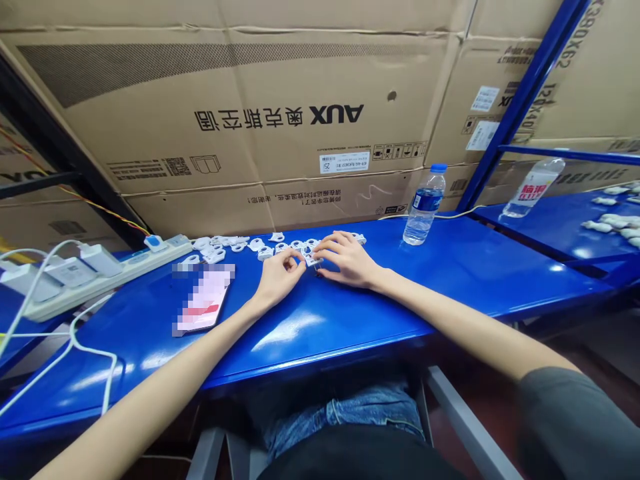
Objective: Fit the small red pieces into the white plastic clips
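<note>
Both hands meet at the far side of the blue table, around a small white plastic part (312, 259). My left hand (280, 275) is closed, its thumb and forefinger pinched at the part's left edge. From the right, my right hand (349, 259) grips the same part, fingers curved over it and thumb underneath. A thin dark piece shows just below the part, too small to name. Several similar white ring-shaped plastic parts (237, 247) lie loosely in a row behind and to the left of the hands.
A phone (206, 300) lies left of my left arm. At the far left, a power strip (135, 270) carries white chargers and cables. A water bottle (425, 207) stands right of the hands. Another bottle (535, 189) is farther right. Large cardboard (280, 80) backs the blue table (350, 327).
</note>
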The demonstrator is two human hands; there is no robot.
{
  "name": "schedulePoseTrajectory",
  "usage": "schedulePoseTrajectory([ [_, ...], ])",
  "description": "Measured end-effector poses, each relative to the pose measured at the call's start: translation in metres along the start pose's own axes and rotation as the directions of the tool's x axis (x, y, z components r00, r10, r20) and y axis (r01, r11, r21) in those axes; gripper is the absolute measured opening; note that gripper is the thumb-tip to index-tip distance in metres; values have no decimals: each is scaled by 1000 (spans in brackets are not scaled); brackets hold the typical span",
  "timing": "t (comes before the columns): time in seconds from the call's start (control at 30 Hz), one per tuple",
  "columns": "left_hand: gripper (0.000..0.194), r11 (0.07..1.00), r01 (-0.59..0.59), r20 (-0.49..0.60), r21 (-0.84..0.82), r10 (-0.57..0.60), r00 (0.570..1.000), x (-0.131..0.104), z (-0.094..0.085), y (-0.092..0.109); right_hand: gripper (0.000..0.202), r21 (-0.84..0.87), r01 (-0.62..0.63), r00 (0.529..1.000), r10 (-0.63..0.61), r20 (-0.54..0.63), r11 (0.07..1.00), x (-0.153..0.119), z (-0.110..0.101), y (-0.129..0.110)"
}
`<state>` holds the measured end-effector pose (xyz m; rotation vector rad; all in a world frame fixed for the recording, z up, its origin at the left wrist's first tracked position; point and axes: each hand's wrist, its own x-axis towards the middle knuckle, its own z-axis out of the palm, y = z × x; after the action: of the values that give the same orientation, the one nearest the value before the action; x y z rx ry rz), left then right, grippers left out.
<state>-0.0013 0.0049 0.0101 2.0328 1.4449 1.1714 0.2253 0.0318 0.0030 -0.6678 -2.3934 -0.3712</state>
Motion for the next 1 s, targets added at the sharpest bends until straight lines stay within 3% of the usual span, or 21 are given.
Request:
schedulePoseTrajectory([
  [0.23, 9, 1000, 7, 34, -11, -7, 999, -1, -1, 3, 25, -17, 6, 1000, -6, 15, 1000, 1, -1, -1],
  [0.5, 11, 1000, 15, -25, 5, -15, 1000, 0, 1, 2, 25, -33, 15, 1000, -14, 5, 999, 0, 0, -2],
  [1.0, 16, 992, 21, 4, -122, -20, 1000, 2, 1, -2, 23, -64, 23, 1000, -23, 13, 998, 1, 0, 1],
])
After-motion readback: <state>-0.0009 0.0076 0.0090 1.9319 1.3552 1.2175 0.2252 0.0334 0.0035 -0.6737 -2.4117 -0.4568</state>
